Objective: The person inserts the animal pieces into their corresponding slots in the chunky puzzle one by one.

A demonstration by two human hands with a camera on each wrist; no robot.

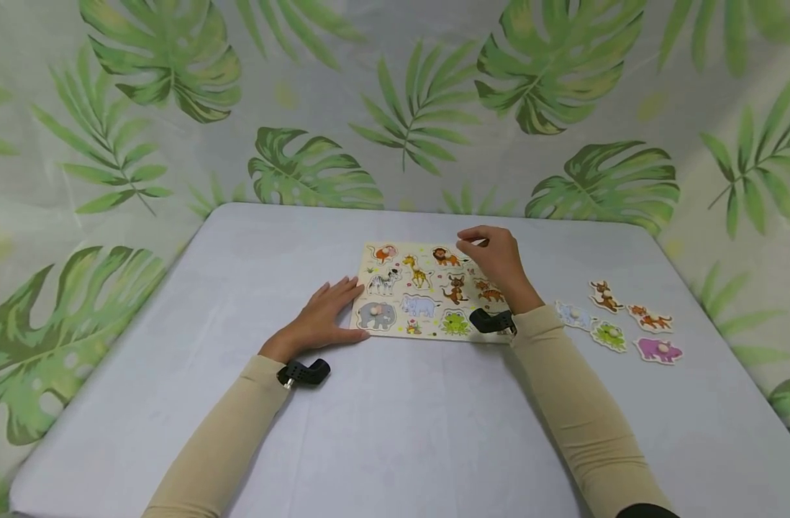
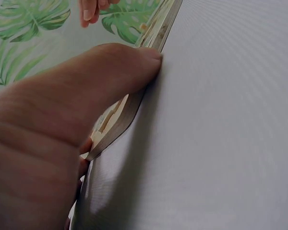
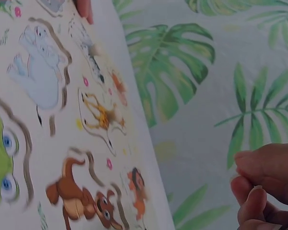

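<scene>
Nearest the person, the left hand lies left of and nearer than the right, fingers extended by the left edge of the animal puzzle board and thumb along its near edge, seemingly steadying it. Just beyond that thumb a knobbed grey elephant piece sits in the board; to the thumb's right, a printed frog and a printed pale-blue animal show uncovered. To the right of the right wrist, on the white tablecloth, lie loose pieces: a purple hippo piece nearest, then a frog piece, a tiger piece, a pale-blue animal piece and a kangaroo piece. Farthest, the right hand hovers over the board's far side, fingers bent, tips close together with nothing visible between them; a lion piece appears seated just left of those tips. Fitting pieces seems to be the work in hand, at a pause between two of them. The next move would call for taking a loose piece by its knob and turning it to match its outline, say the frog piece over the printed frog.
</scene>
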